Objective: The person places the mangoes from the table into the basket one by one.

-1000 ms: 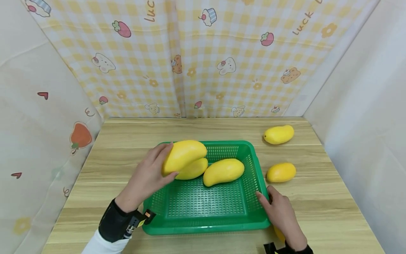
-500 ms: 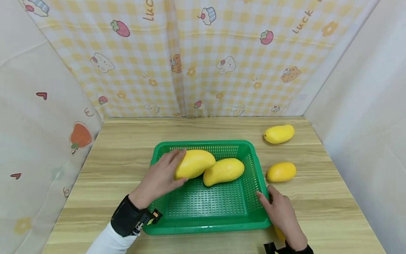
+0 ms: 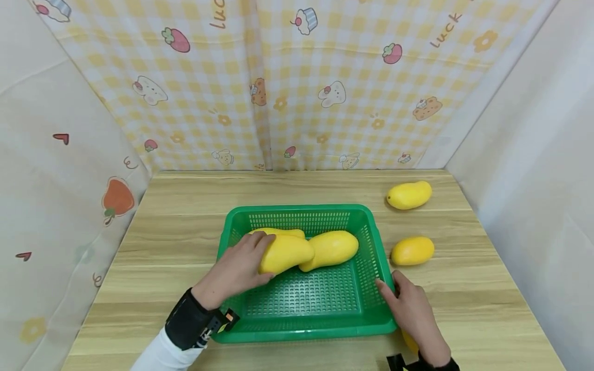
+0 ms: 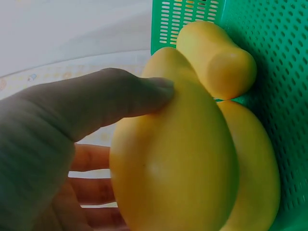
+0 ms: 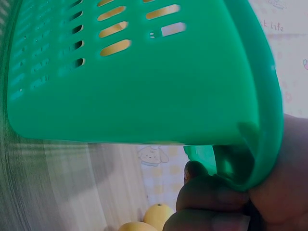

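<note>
A green perforated plastic basket (image 3: 306, 336) stands on the wooden table. Inside it, my left hand (image 3: 237, 270) grips a yellow mango (image 3: 289, 252), thumb on the near side and fingers on the far side. Behind that fruit shows part of a second mango (image 3: 297, 233), and a third mango (image 3: 335, 248) lies to its right. In the left wrist view the gripped mango (image 4: 178, 159) overlaps the others. My right hand (image 3: 410, 312) holds the basket's right rim, thumb on top; in the right wrist view its curled fingers (image 5: 204, 195) sit under the rim.
Two mangoes lie on the table to the right of the basket, one mango (image 3: 413, 251) nearer and one mango (image 3: 409, 195) farther back. Another yellow piece (image 3: 409, 341) is mostly hidden by my right hand. Cloth walls (image 3: 297, 118) enclose the back and sides.
My left hand has lowered its mango into the basket, moving right and toward me, off the mango behind it. The right hand stays on the rim.
</note>
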Motion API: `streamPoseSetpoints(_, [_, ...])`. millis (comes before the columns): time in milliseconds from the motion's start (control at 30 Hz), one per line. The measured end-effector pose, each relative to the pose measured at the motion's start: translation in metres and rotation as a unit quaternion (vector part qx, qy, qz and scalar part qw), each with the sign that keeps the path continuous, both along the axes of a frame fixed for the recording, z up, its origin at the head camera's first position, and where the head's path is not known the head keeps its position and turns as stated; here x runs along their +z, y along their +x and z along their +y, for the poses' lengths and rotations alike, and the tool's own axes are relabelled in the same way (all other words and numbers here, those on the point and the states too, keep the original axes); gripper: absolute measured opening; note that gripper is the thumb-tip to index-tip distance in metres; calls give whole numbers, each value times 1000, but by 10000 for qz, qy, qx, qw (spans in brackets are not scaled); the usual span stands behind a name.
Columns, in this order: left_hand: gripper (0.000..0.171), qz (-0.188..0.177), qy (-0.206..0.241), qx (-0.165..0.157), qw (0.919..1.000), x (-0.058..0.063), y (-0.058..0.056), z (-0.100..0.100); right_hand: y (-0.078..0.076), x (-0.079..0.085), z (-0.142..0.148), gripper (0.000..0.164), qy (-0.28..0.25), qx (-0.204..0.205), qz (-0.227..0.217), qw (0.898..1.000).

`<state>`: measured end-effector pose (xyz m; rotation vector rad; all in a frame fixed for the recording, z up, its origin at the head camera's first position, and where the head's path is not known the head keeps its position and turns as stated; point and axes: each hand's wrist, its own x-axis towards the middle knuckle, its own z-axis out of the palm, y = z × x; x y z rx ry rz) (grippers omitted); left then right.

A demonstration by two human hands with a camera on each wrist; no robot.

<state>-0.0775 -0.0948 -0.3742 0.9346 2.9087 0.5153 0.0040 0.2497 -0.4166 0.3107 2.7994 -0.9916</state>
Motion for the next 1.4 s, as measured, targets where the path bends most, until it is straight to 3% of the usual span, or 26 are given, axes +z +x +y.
streamPoseSetpoints(433, [74,-263,-600,-138,9978,0,6,-3,0,-1,1,31,8,-2,-54,10000])
streamPoseSetpoints(767, [74,-546,-747,-306,9952,-2,11,-7,-1,0,0,32,-17,-2,-92,10000])
streamPoseSetpoints(967, [72,-934,-799,-212,9922,-4,11,-6,0,-2,0,32,16,28,-44,10000])
streamPoseSetpoints(1400, [66,-1337,-922,-254,9864,-6,9,-3,0,0,0,30,14,20,-77,10000])
